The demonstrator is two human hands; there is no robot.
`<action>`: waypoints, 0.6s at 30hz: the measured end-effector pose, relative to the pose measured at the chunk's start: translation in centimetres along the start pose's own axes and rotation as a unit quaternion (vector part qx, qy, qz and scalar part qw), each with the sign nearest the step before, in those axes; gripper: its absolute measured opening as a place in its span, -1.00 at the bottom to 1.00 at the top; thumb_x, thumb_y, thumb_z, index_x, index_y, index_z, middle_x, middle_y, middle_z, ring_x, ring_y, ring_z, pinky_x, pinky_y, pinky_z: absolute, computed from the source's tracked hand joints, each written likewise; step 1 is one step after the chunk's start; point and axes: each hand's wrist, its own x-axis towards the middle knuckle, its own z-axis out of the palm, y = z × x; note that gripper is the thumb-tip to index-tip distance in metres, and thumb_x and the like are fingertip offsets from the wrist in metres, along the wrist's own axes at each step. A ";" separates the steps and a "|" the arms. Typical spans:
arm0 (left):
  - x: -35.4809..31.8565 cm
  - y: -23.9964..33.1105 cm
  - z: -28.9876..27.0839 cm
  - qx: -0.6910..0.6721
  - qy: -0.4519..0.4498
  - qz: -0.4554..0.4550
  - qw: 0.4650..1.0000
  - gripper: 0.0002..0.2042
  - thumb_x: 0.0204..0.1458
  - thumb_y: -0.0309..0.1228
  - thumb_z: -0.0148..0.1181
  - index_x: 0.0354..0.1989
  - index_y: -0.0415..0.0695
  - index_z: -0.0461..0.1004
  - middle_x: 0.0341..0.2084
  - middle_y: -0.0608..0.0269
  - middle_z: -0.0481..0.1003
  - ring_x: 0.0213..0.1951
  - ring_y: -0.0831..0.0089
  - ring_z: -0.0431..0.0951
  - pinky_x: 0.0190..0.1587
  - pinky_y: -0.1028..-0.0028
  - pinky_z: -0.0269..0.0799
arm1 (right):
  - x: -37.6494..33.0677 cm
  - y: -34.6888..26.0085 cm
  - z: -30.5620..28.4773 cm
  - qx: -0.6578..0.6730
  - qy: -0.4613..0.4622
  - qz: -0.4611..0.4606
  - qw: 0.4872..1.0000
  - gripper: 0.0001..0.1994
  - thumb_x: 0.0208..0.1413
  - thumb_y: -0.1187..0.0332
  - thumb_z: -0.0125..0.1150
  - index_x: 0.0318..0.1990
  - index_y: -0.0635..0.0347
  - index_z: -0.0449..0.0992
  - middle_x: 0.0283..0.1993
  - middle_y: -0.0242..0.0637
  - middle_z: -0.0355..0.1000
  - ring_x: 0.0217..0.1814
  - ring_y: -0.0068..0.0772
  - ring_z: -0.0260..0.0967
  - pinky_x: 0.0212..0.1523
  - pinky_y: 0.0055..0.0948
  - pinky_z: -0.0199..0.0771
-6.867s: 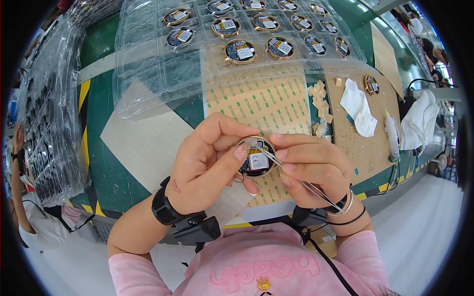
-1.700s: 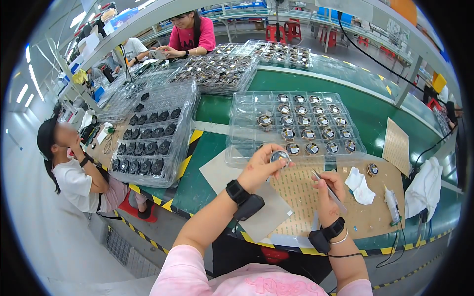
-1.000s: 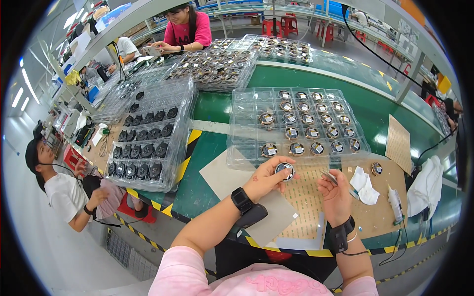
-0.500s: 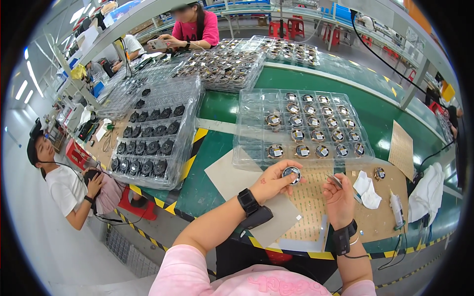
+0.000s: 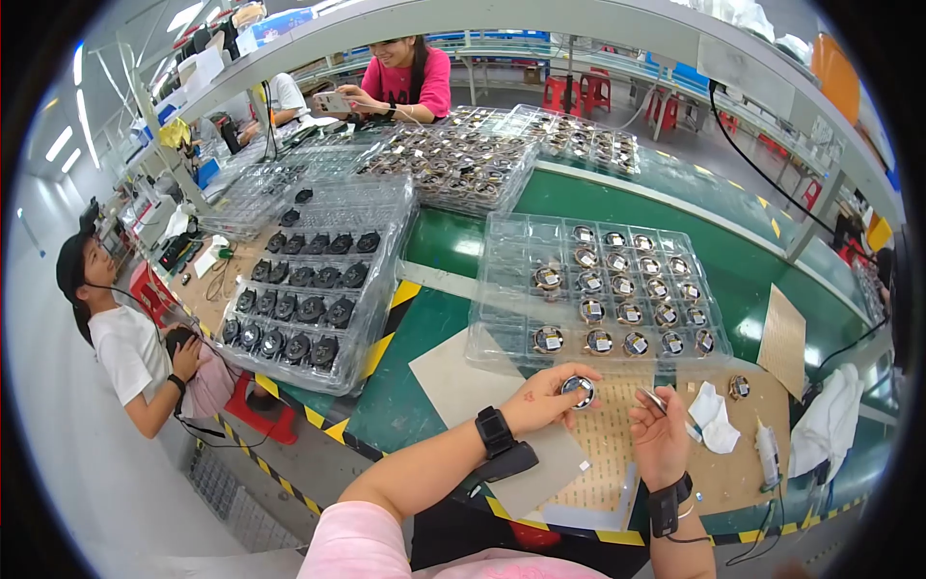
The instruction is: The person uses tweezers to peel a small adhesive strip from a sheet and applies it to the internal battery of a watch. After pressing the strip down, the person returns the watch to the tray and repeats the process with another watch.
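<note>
My left hand (image 5: 536,403) is closed around the edge of a small round watch module (image 5: 578,392) with a shiny metal rim, held just in front of a clear plastic tray (image 5: 502,338). Several similar round modules with white labels sit in that tray's pockets. To its right, my right hand (image 5: 664,446) is palm up with curled fingers, pinching a slim silver tool (image 5: 655,399) that looks like tweezers. The hands are apart. Beneath them lies a yellowish adhesive sheet (image 5: 613,425) with printed rows.
Stacked trays of black watch casings (image 5: 311,307) stand at left. A loose module (image 5: 739,387), crumpled white cloth (image 5: 714,425) and white glue bottle (image 5: 768,455) lie at right. A person in pink (image 5: 434,87) sits across the bench; another in white (image 5: 130,357) sits at left.
The whole view has shifted, so the bench appears lower. My left thumb has moved off the module's face, which shows more. The right hand keeps its hold on the silver tool.
</note>
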 end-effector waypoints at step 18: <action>0.5 0.0 0.1 0.005 -0.006 0.009 1.000 -0.71 0.16 -0.37 0.02 0.07 -0.05 0.29 -0.24 0.25 0.55 -0.56 0.74 0.43 -0.51 0.72 0.32 | -0.1 -0.2 -0.4 -0.040 -0.046 0.003 0.998 -0.71 0.24 0.20 -0.05 -0.03 0.19 0.36 0.01 -0.04 0.40 -0.11 -0.31 0.49 -0.29 -0.54 0.54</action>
